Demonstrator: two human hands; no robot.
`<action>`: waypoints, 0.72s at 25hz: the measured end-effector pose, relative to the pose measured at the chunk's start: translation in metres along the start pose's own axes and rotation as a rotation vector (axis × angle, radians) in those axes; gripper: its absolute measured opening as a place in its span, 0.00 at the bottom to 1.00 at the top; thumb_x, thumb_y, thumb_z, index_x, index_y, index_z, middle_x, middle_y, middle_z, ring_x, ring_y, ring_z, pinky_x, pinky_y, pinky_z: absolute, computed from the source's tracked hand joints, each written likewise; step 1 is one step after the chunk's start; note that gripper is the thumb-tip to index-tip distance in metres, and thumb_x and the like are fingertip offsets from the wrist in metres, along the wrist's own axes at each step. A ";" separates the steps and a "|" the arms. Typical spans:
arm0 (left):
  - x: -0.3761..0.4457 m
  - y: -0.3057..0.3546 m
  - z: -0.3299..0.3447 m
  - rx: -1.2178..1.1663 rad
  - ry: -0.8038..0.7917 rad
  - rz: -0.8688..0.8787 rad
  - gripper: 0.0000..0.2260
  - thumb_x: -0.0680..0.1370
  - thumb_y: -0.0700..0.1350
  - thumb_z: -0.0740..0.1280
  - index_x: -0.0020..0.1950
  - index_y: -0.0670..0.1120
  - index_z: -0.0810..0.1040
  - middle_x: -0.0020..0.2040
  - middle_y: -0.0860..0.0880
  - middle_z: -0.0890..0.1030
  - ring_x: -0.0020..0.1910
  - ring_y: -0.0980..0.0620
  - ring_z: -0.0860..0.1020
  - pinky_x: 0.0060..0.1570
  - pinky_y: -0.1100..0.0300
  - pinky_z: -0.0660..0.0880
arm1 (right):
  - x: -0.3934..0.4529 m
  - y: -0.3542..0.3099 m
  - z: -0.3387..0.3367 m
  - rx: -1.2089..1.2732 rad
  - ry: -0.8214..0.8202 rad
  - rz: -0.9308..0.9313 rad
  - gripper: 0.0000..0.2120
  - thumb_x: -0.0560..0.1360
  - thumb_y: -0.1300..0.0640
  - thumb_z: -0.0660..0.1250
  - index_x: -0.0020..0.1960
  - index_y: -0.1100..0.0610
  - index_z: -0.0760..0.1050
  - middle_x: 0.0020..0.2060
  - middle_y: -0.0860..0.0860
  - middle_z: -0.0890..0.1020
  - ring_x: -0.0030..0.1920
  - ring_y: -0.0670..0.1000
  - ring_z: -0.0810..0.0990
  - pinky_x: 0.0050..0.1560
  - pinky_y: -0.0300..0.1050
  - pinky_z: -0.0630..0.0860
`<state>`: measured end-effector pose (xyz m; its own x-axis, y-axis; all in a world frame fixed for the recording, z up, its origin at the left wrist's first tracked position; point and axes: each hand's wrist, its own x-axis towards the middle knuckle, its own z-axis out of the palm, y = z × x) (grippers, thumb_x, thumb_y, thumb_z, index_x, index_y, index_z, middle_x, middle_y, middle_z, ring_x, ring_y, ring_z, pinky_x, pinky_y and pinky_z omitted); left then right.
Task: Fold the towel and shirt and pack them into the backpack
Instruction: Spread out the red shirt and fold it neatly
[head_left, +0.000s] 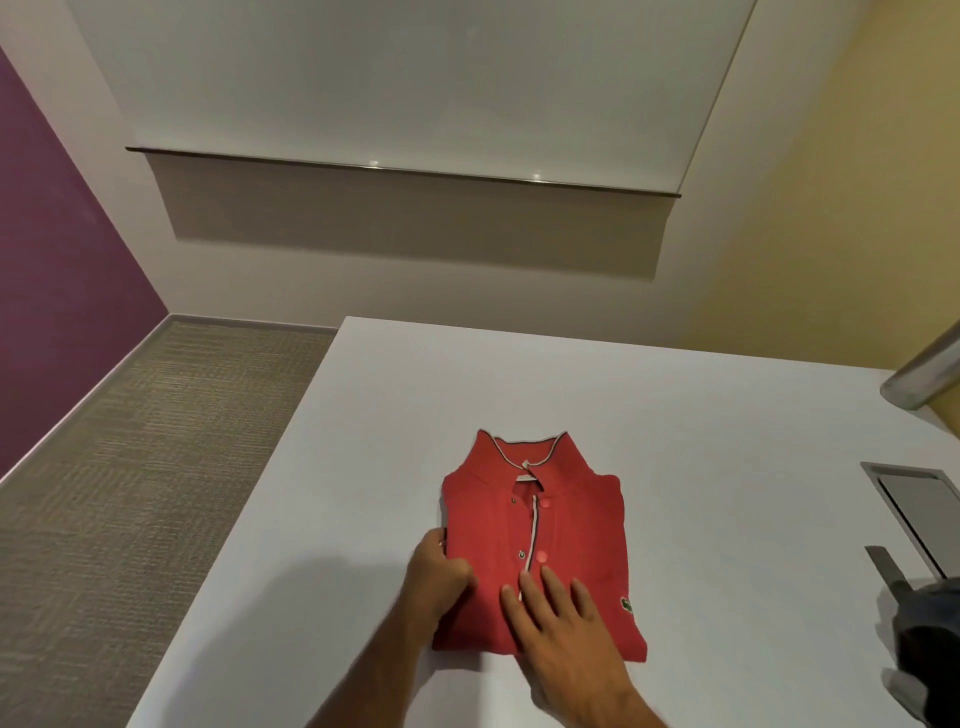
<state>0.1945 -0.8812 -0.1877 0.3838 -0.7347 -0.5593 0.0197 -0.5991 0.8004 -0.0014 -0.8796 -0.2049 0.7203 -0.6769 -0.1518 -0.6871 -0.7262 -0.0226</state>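
Two hands settle a folded red shirt on the white table, nearly ready for packing.

Nearest, the right hand lies flat on the lower front of the shirt, fingers straight and spread toward 12 o'clock, pressing and gripping nothing. At its 9 o'clock the left hand curls its fingers round the shirt's left edge, holding the fold. The shirt sits face up, collar at 12 o'clock, near the table front. At 3 o'clock a dark object, possibly the backpack, is cut off by the frame; no towel is visible. The likely risk: lifting by the one gripped edge would let the layers slide and the fold open, since only the flat palm keeps them stacked.
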 end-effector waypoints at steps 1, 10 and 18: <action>-0.004 -0.002 0.002 0.089 0.045 0.068 0.30 0.63 0.39 0.67 0.67 0.44 0.72 0.56 0.44 0.81 0.52 0.43 0.80 0.55 0.49 0.79 | -0.003 0.003 -0.003 0.065 0.035 0.000 0.38 0.57 0.43 0.72 0.66 0.52 0.74 0.61 0.53 0.81 0.61 0.59 0.80 0.60 0.61 0.74; 0.000 -0.027 0.037 1.141 0.175 0.745 0.33 0.76 0.63 0.58 0.75 0.44 0.69 0.75 0.41 0.69 0.73 0.39 0.68 0.68 0.37 0.68 | 0.024 0.038 0.010 0.209 0.098 0.339 0.39 0.78 0.29 0.44 0.80 0.50 0.46 0.79 0.52 0.47 0.79 0.57 0.43 0.75 0.60 0.41; 0.005 -0.039 0.034 1.230 0.115 0.660 0.34 0.80 0.65 0.48 0.73 0.43 0.71 0.73 0.40 0.71 0.71 0.38 0.70 0.68 0.38 0.67 | 0.027 0.042 0.023 0.231 0.037 0.335 0.41 0.74 0.25 0.36 0.78 0.47 0.36 0.78 0.50 0.37 0.78 0.55 0.34 0.74 0.58 0.35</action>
<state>0.1644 -0.8726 -0.2293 0.0788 -0.9928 -0.0900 -0.9805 -0.0935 0.1728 -0.0133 -0.9255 -0.2324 0.4526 -0.8785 -0.1528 -0.8847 -0.4210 -0.2002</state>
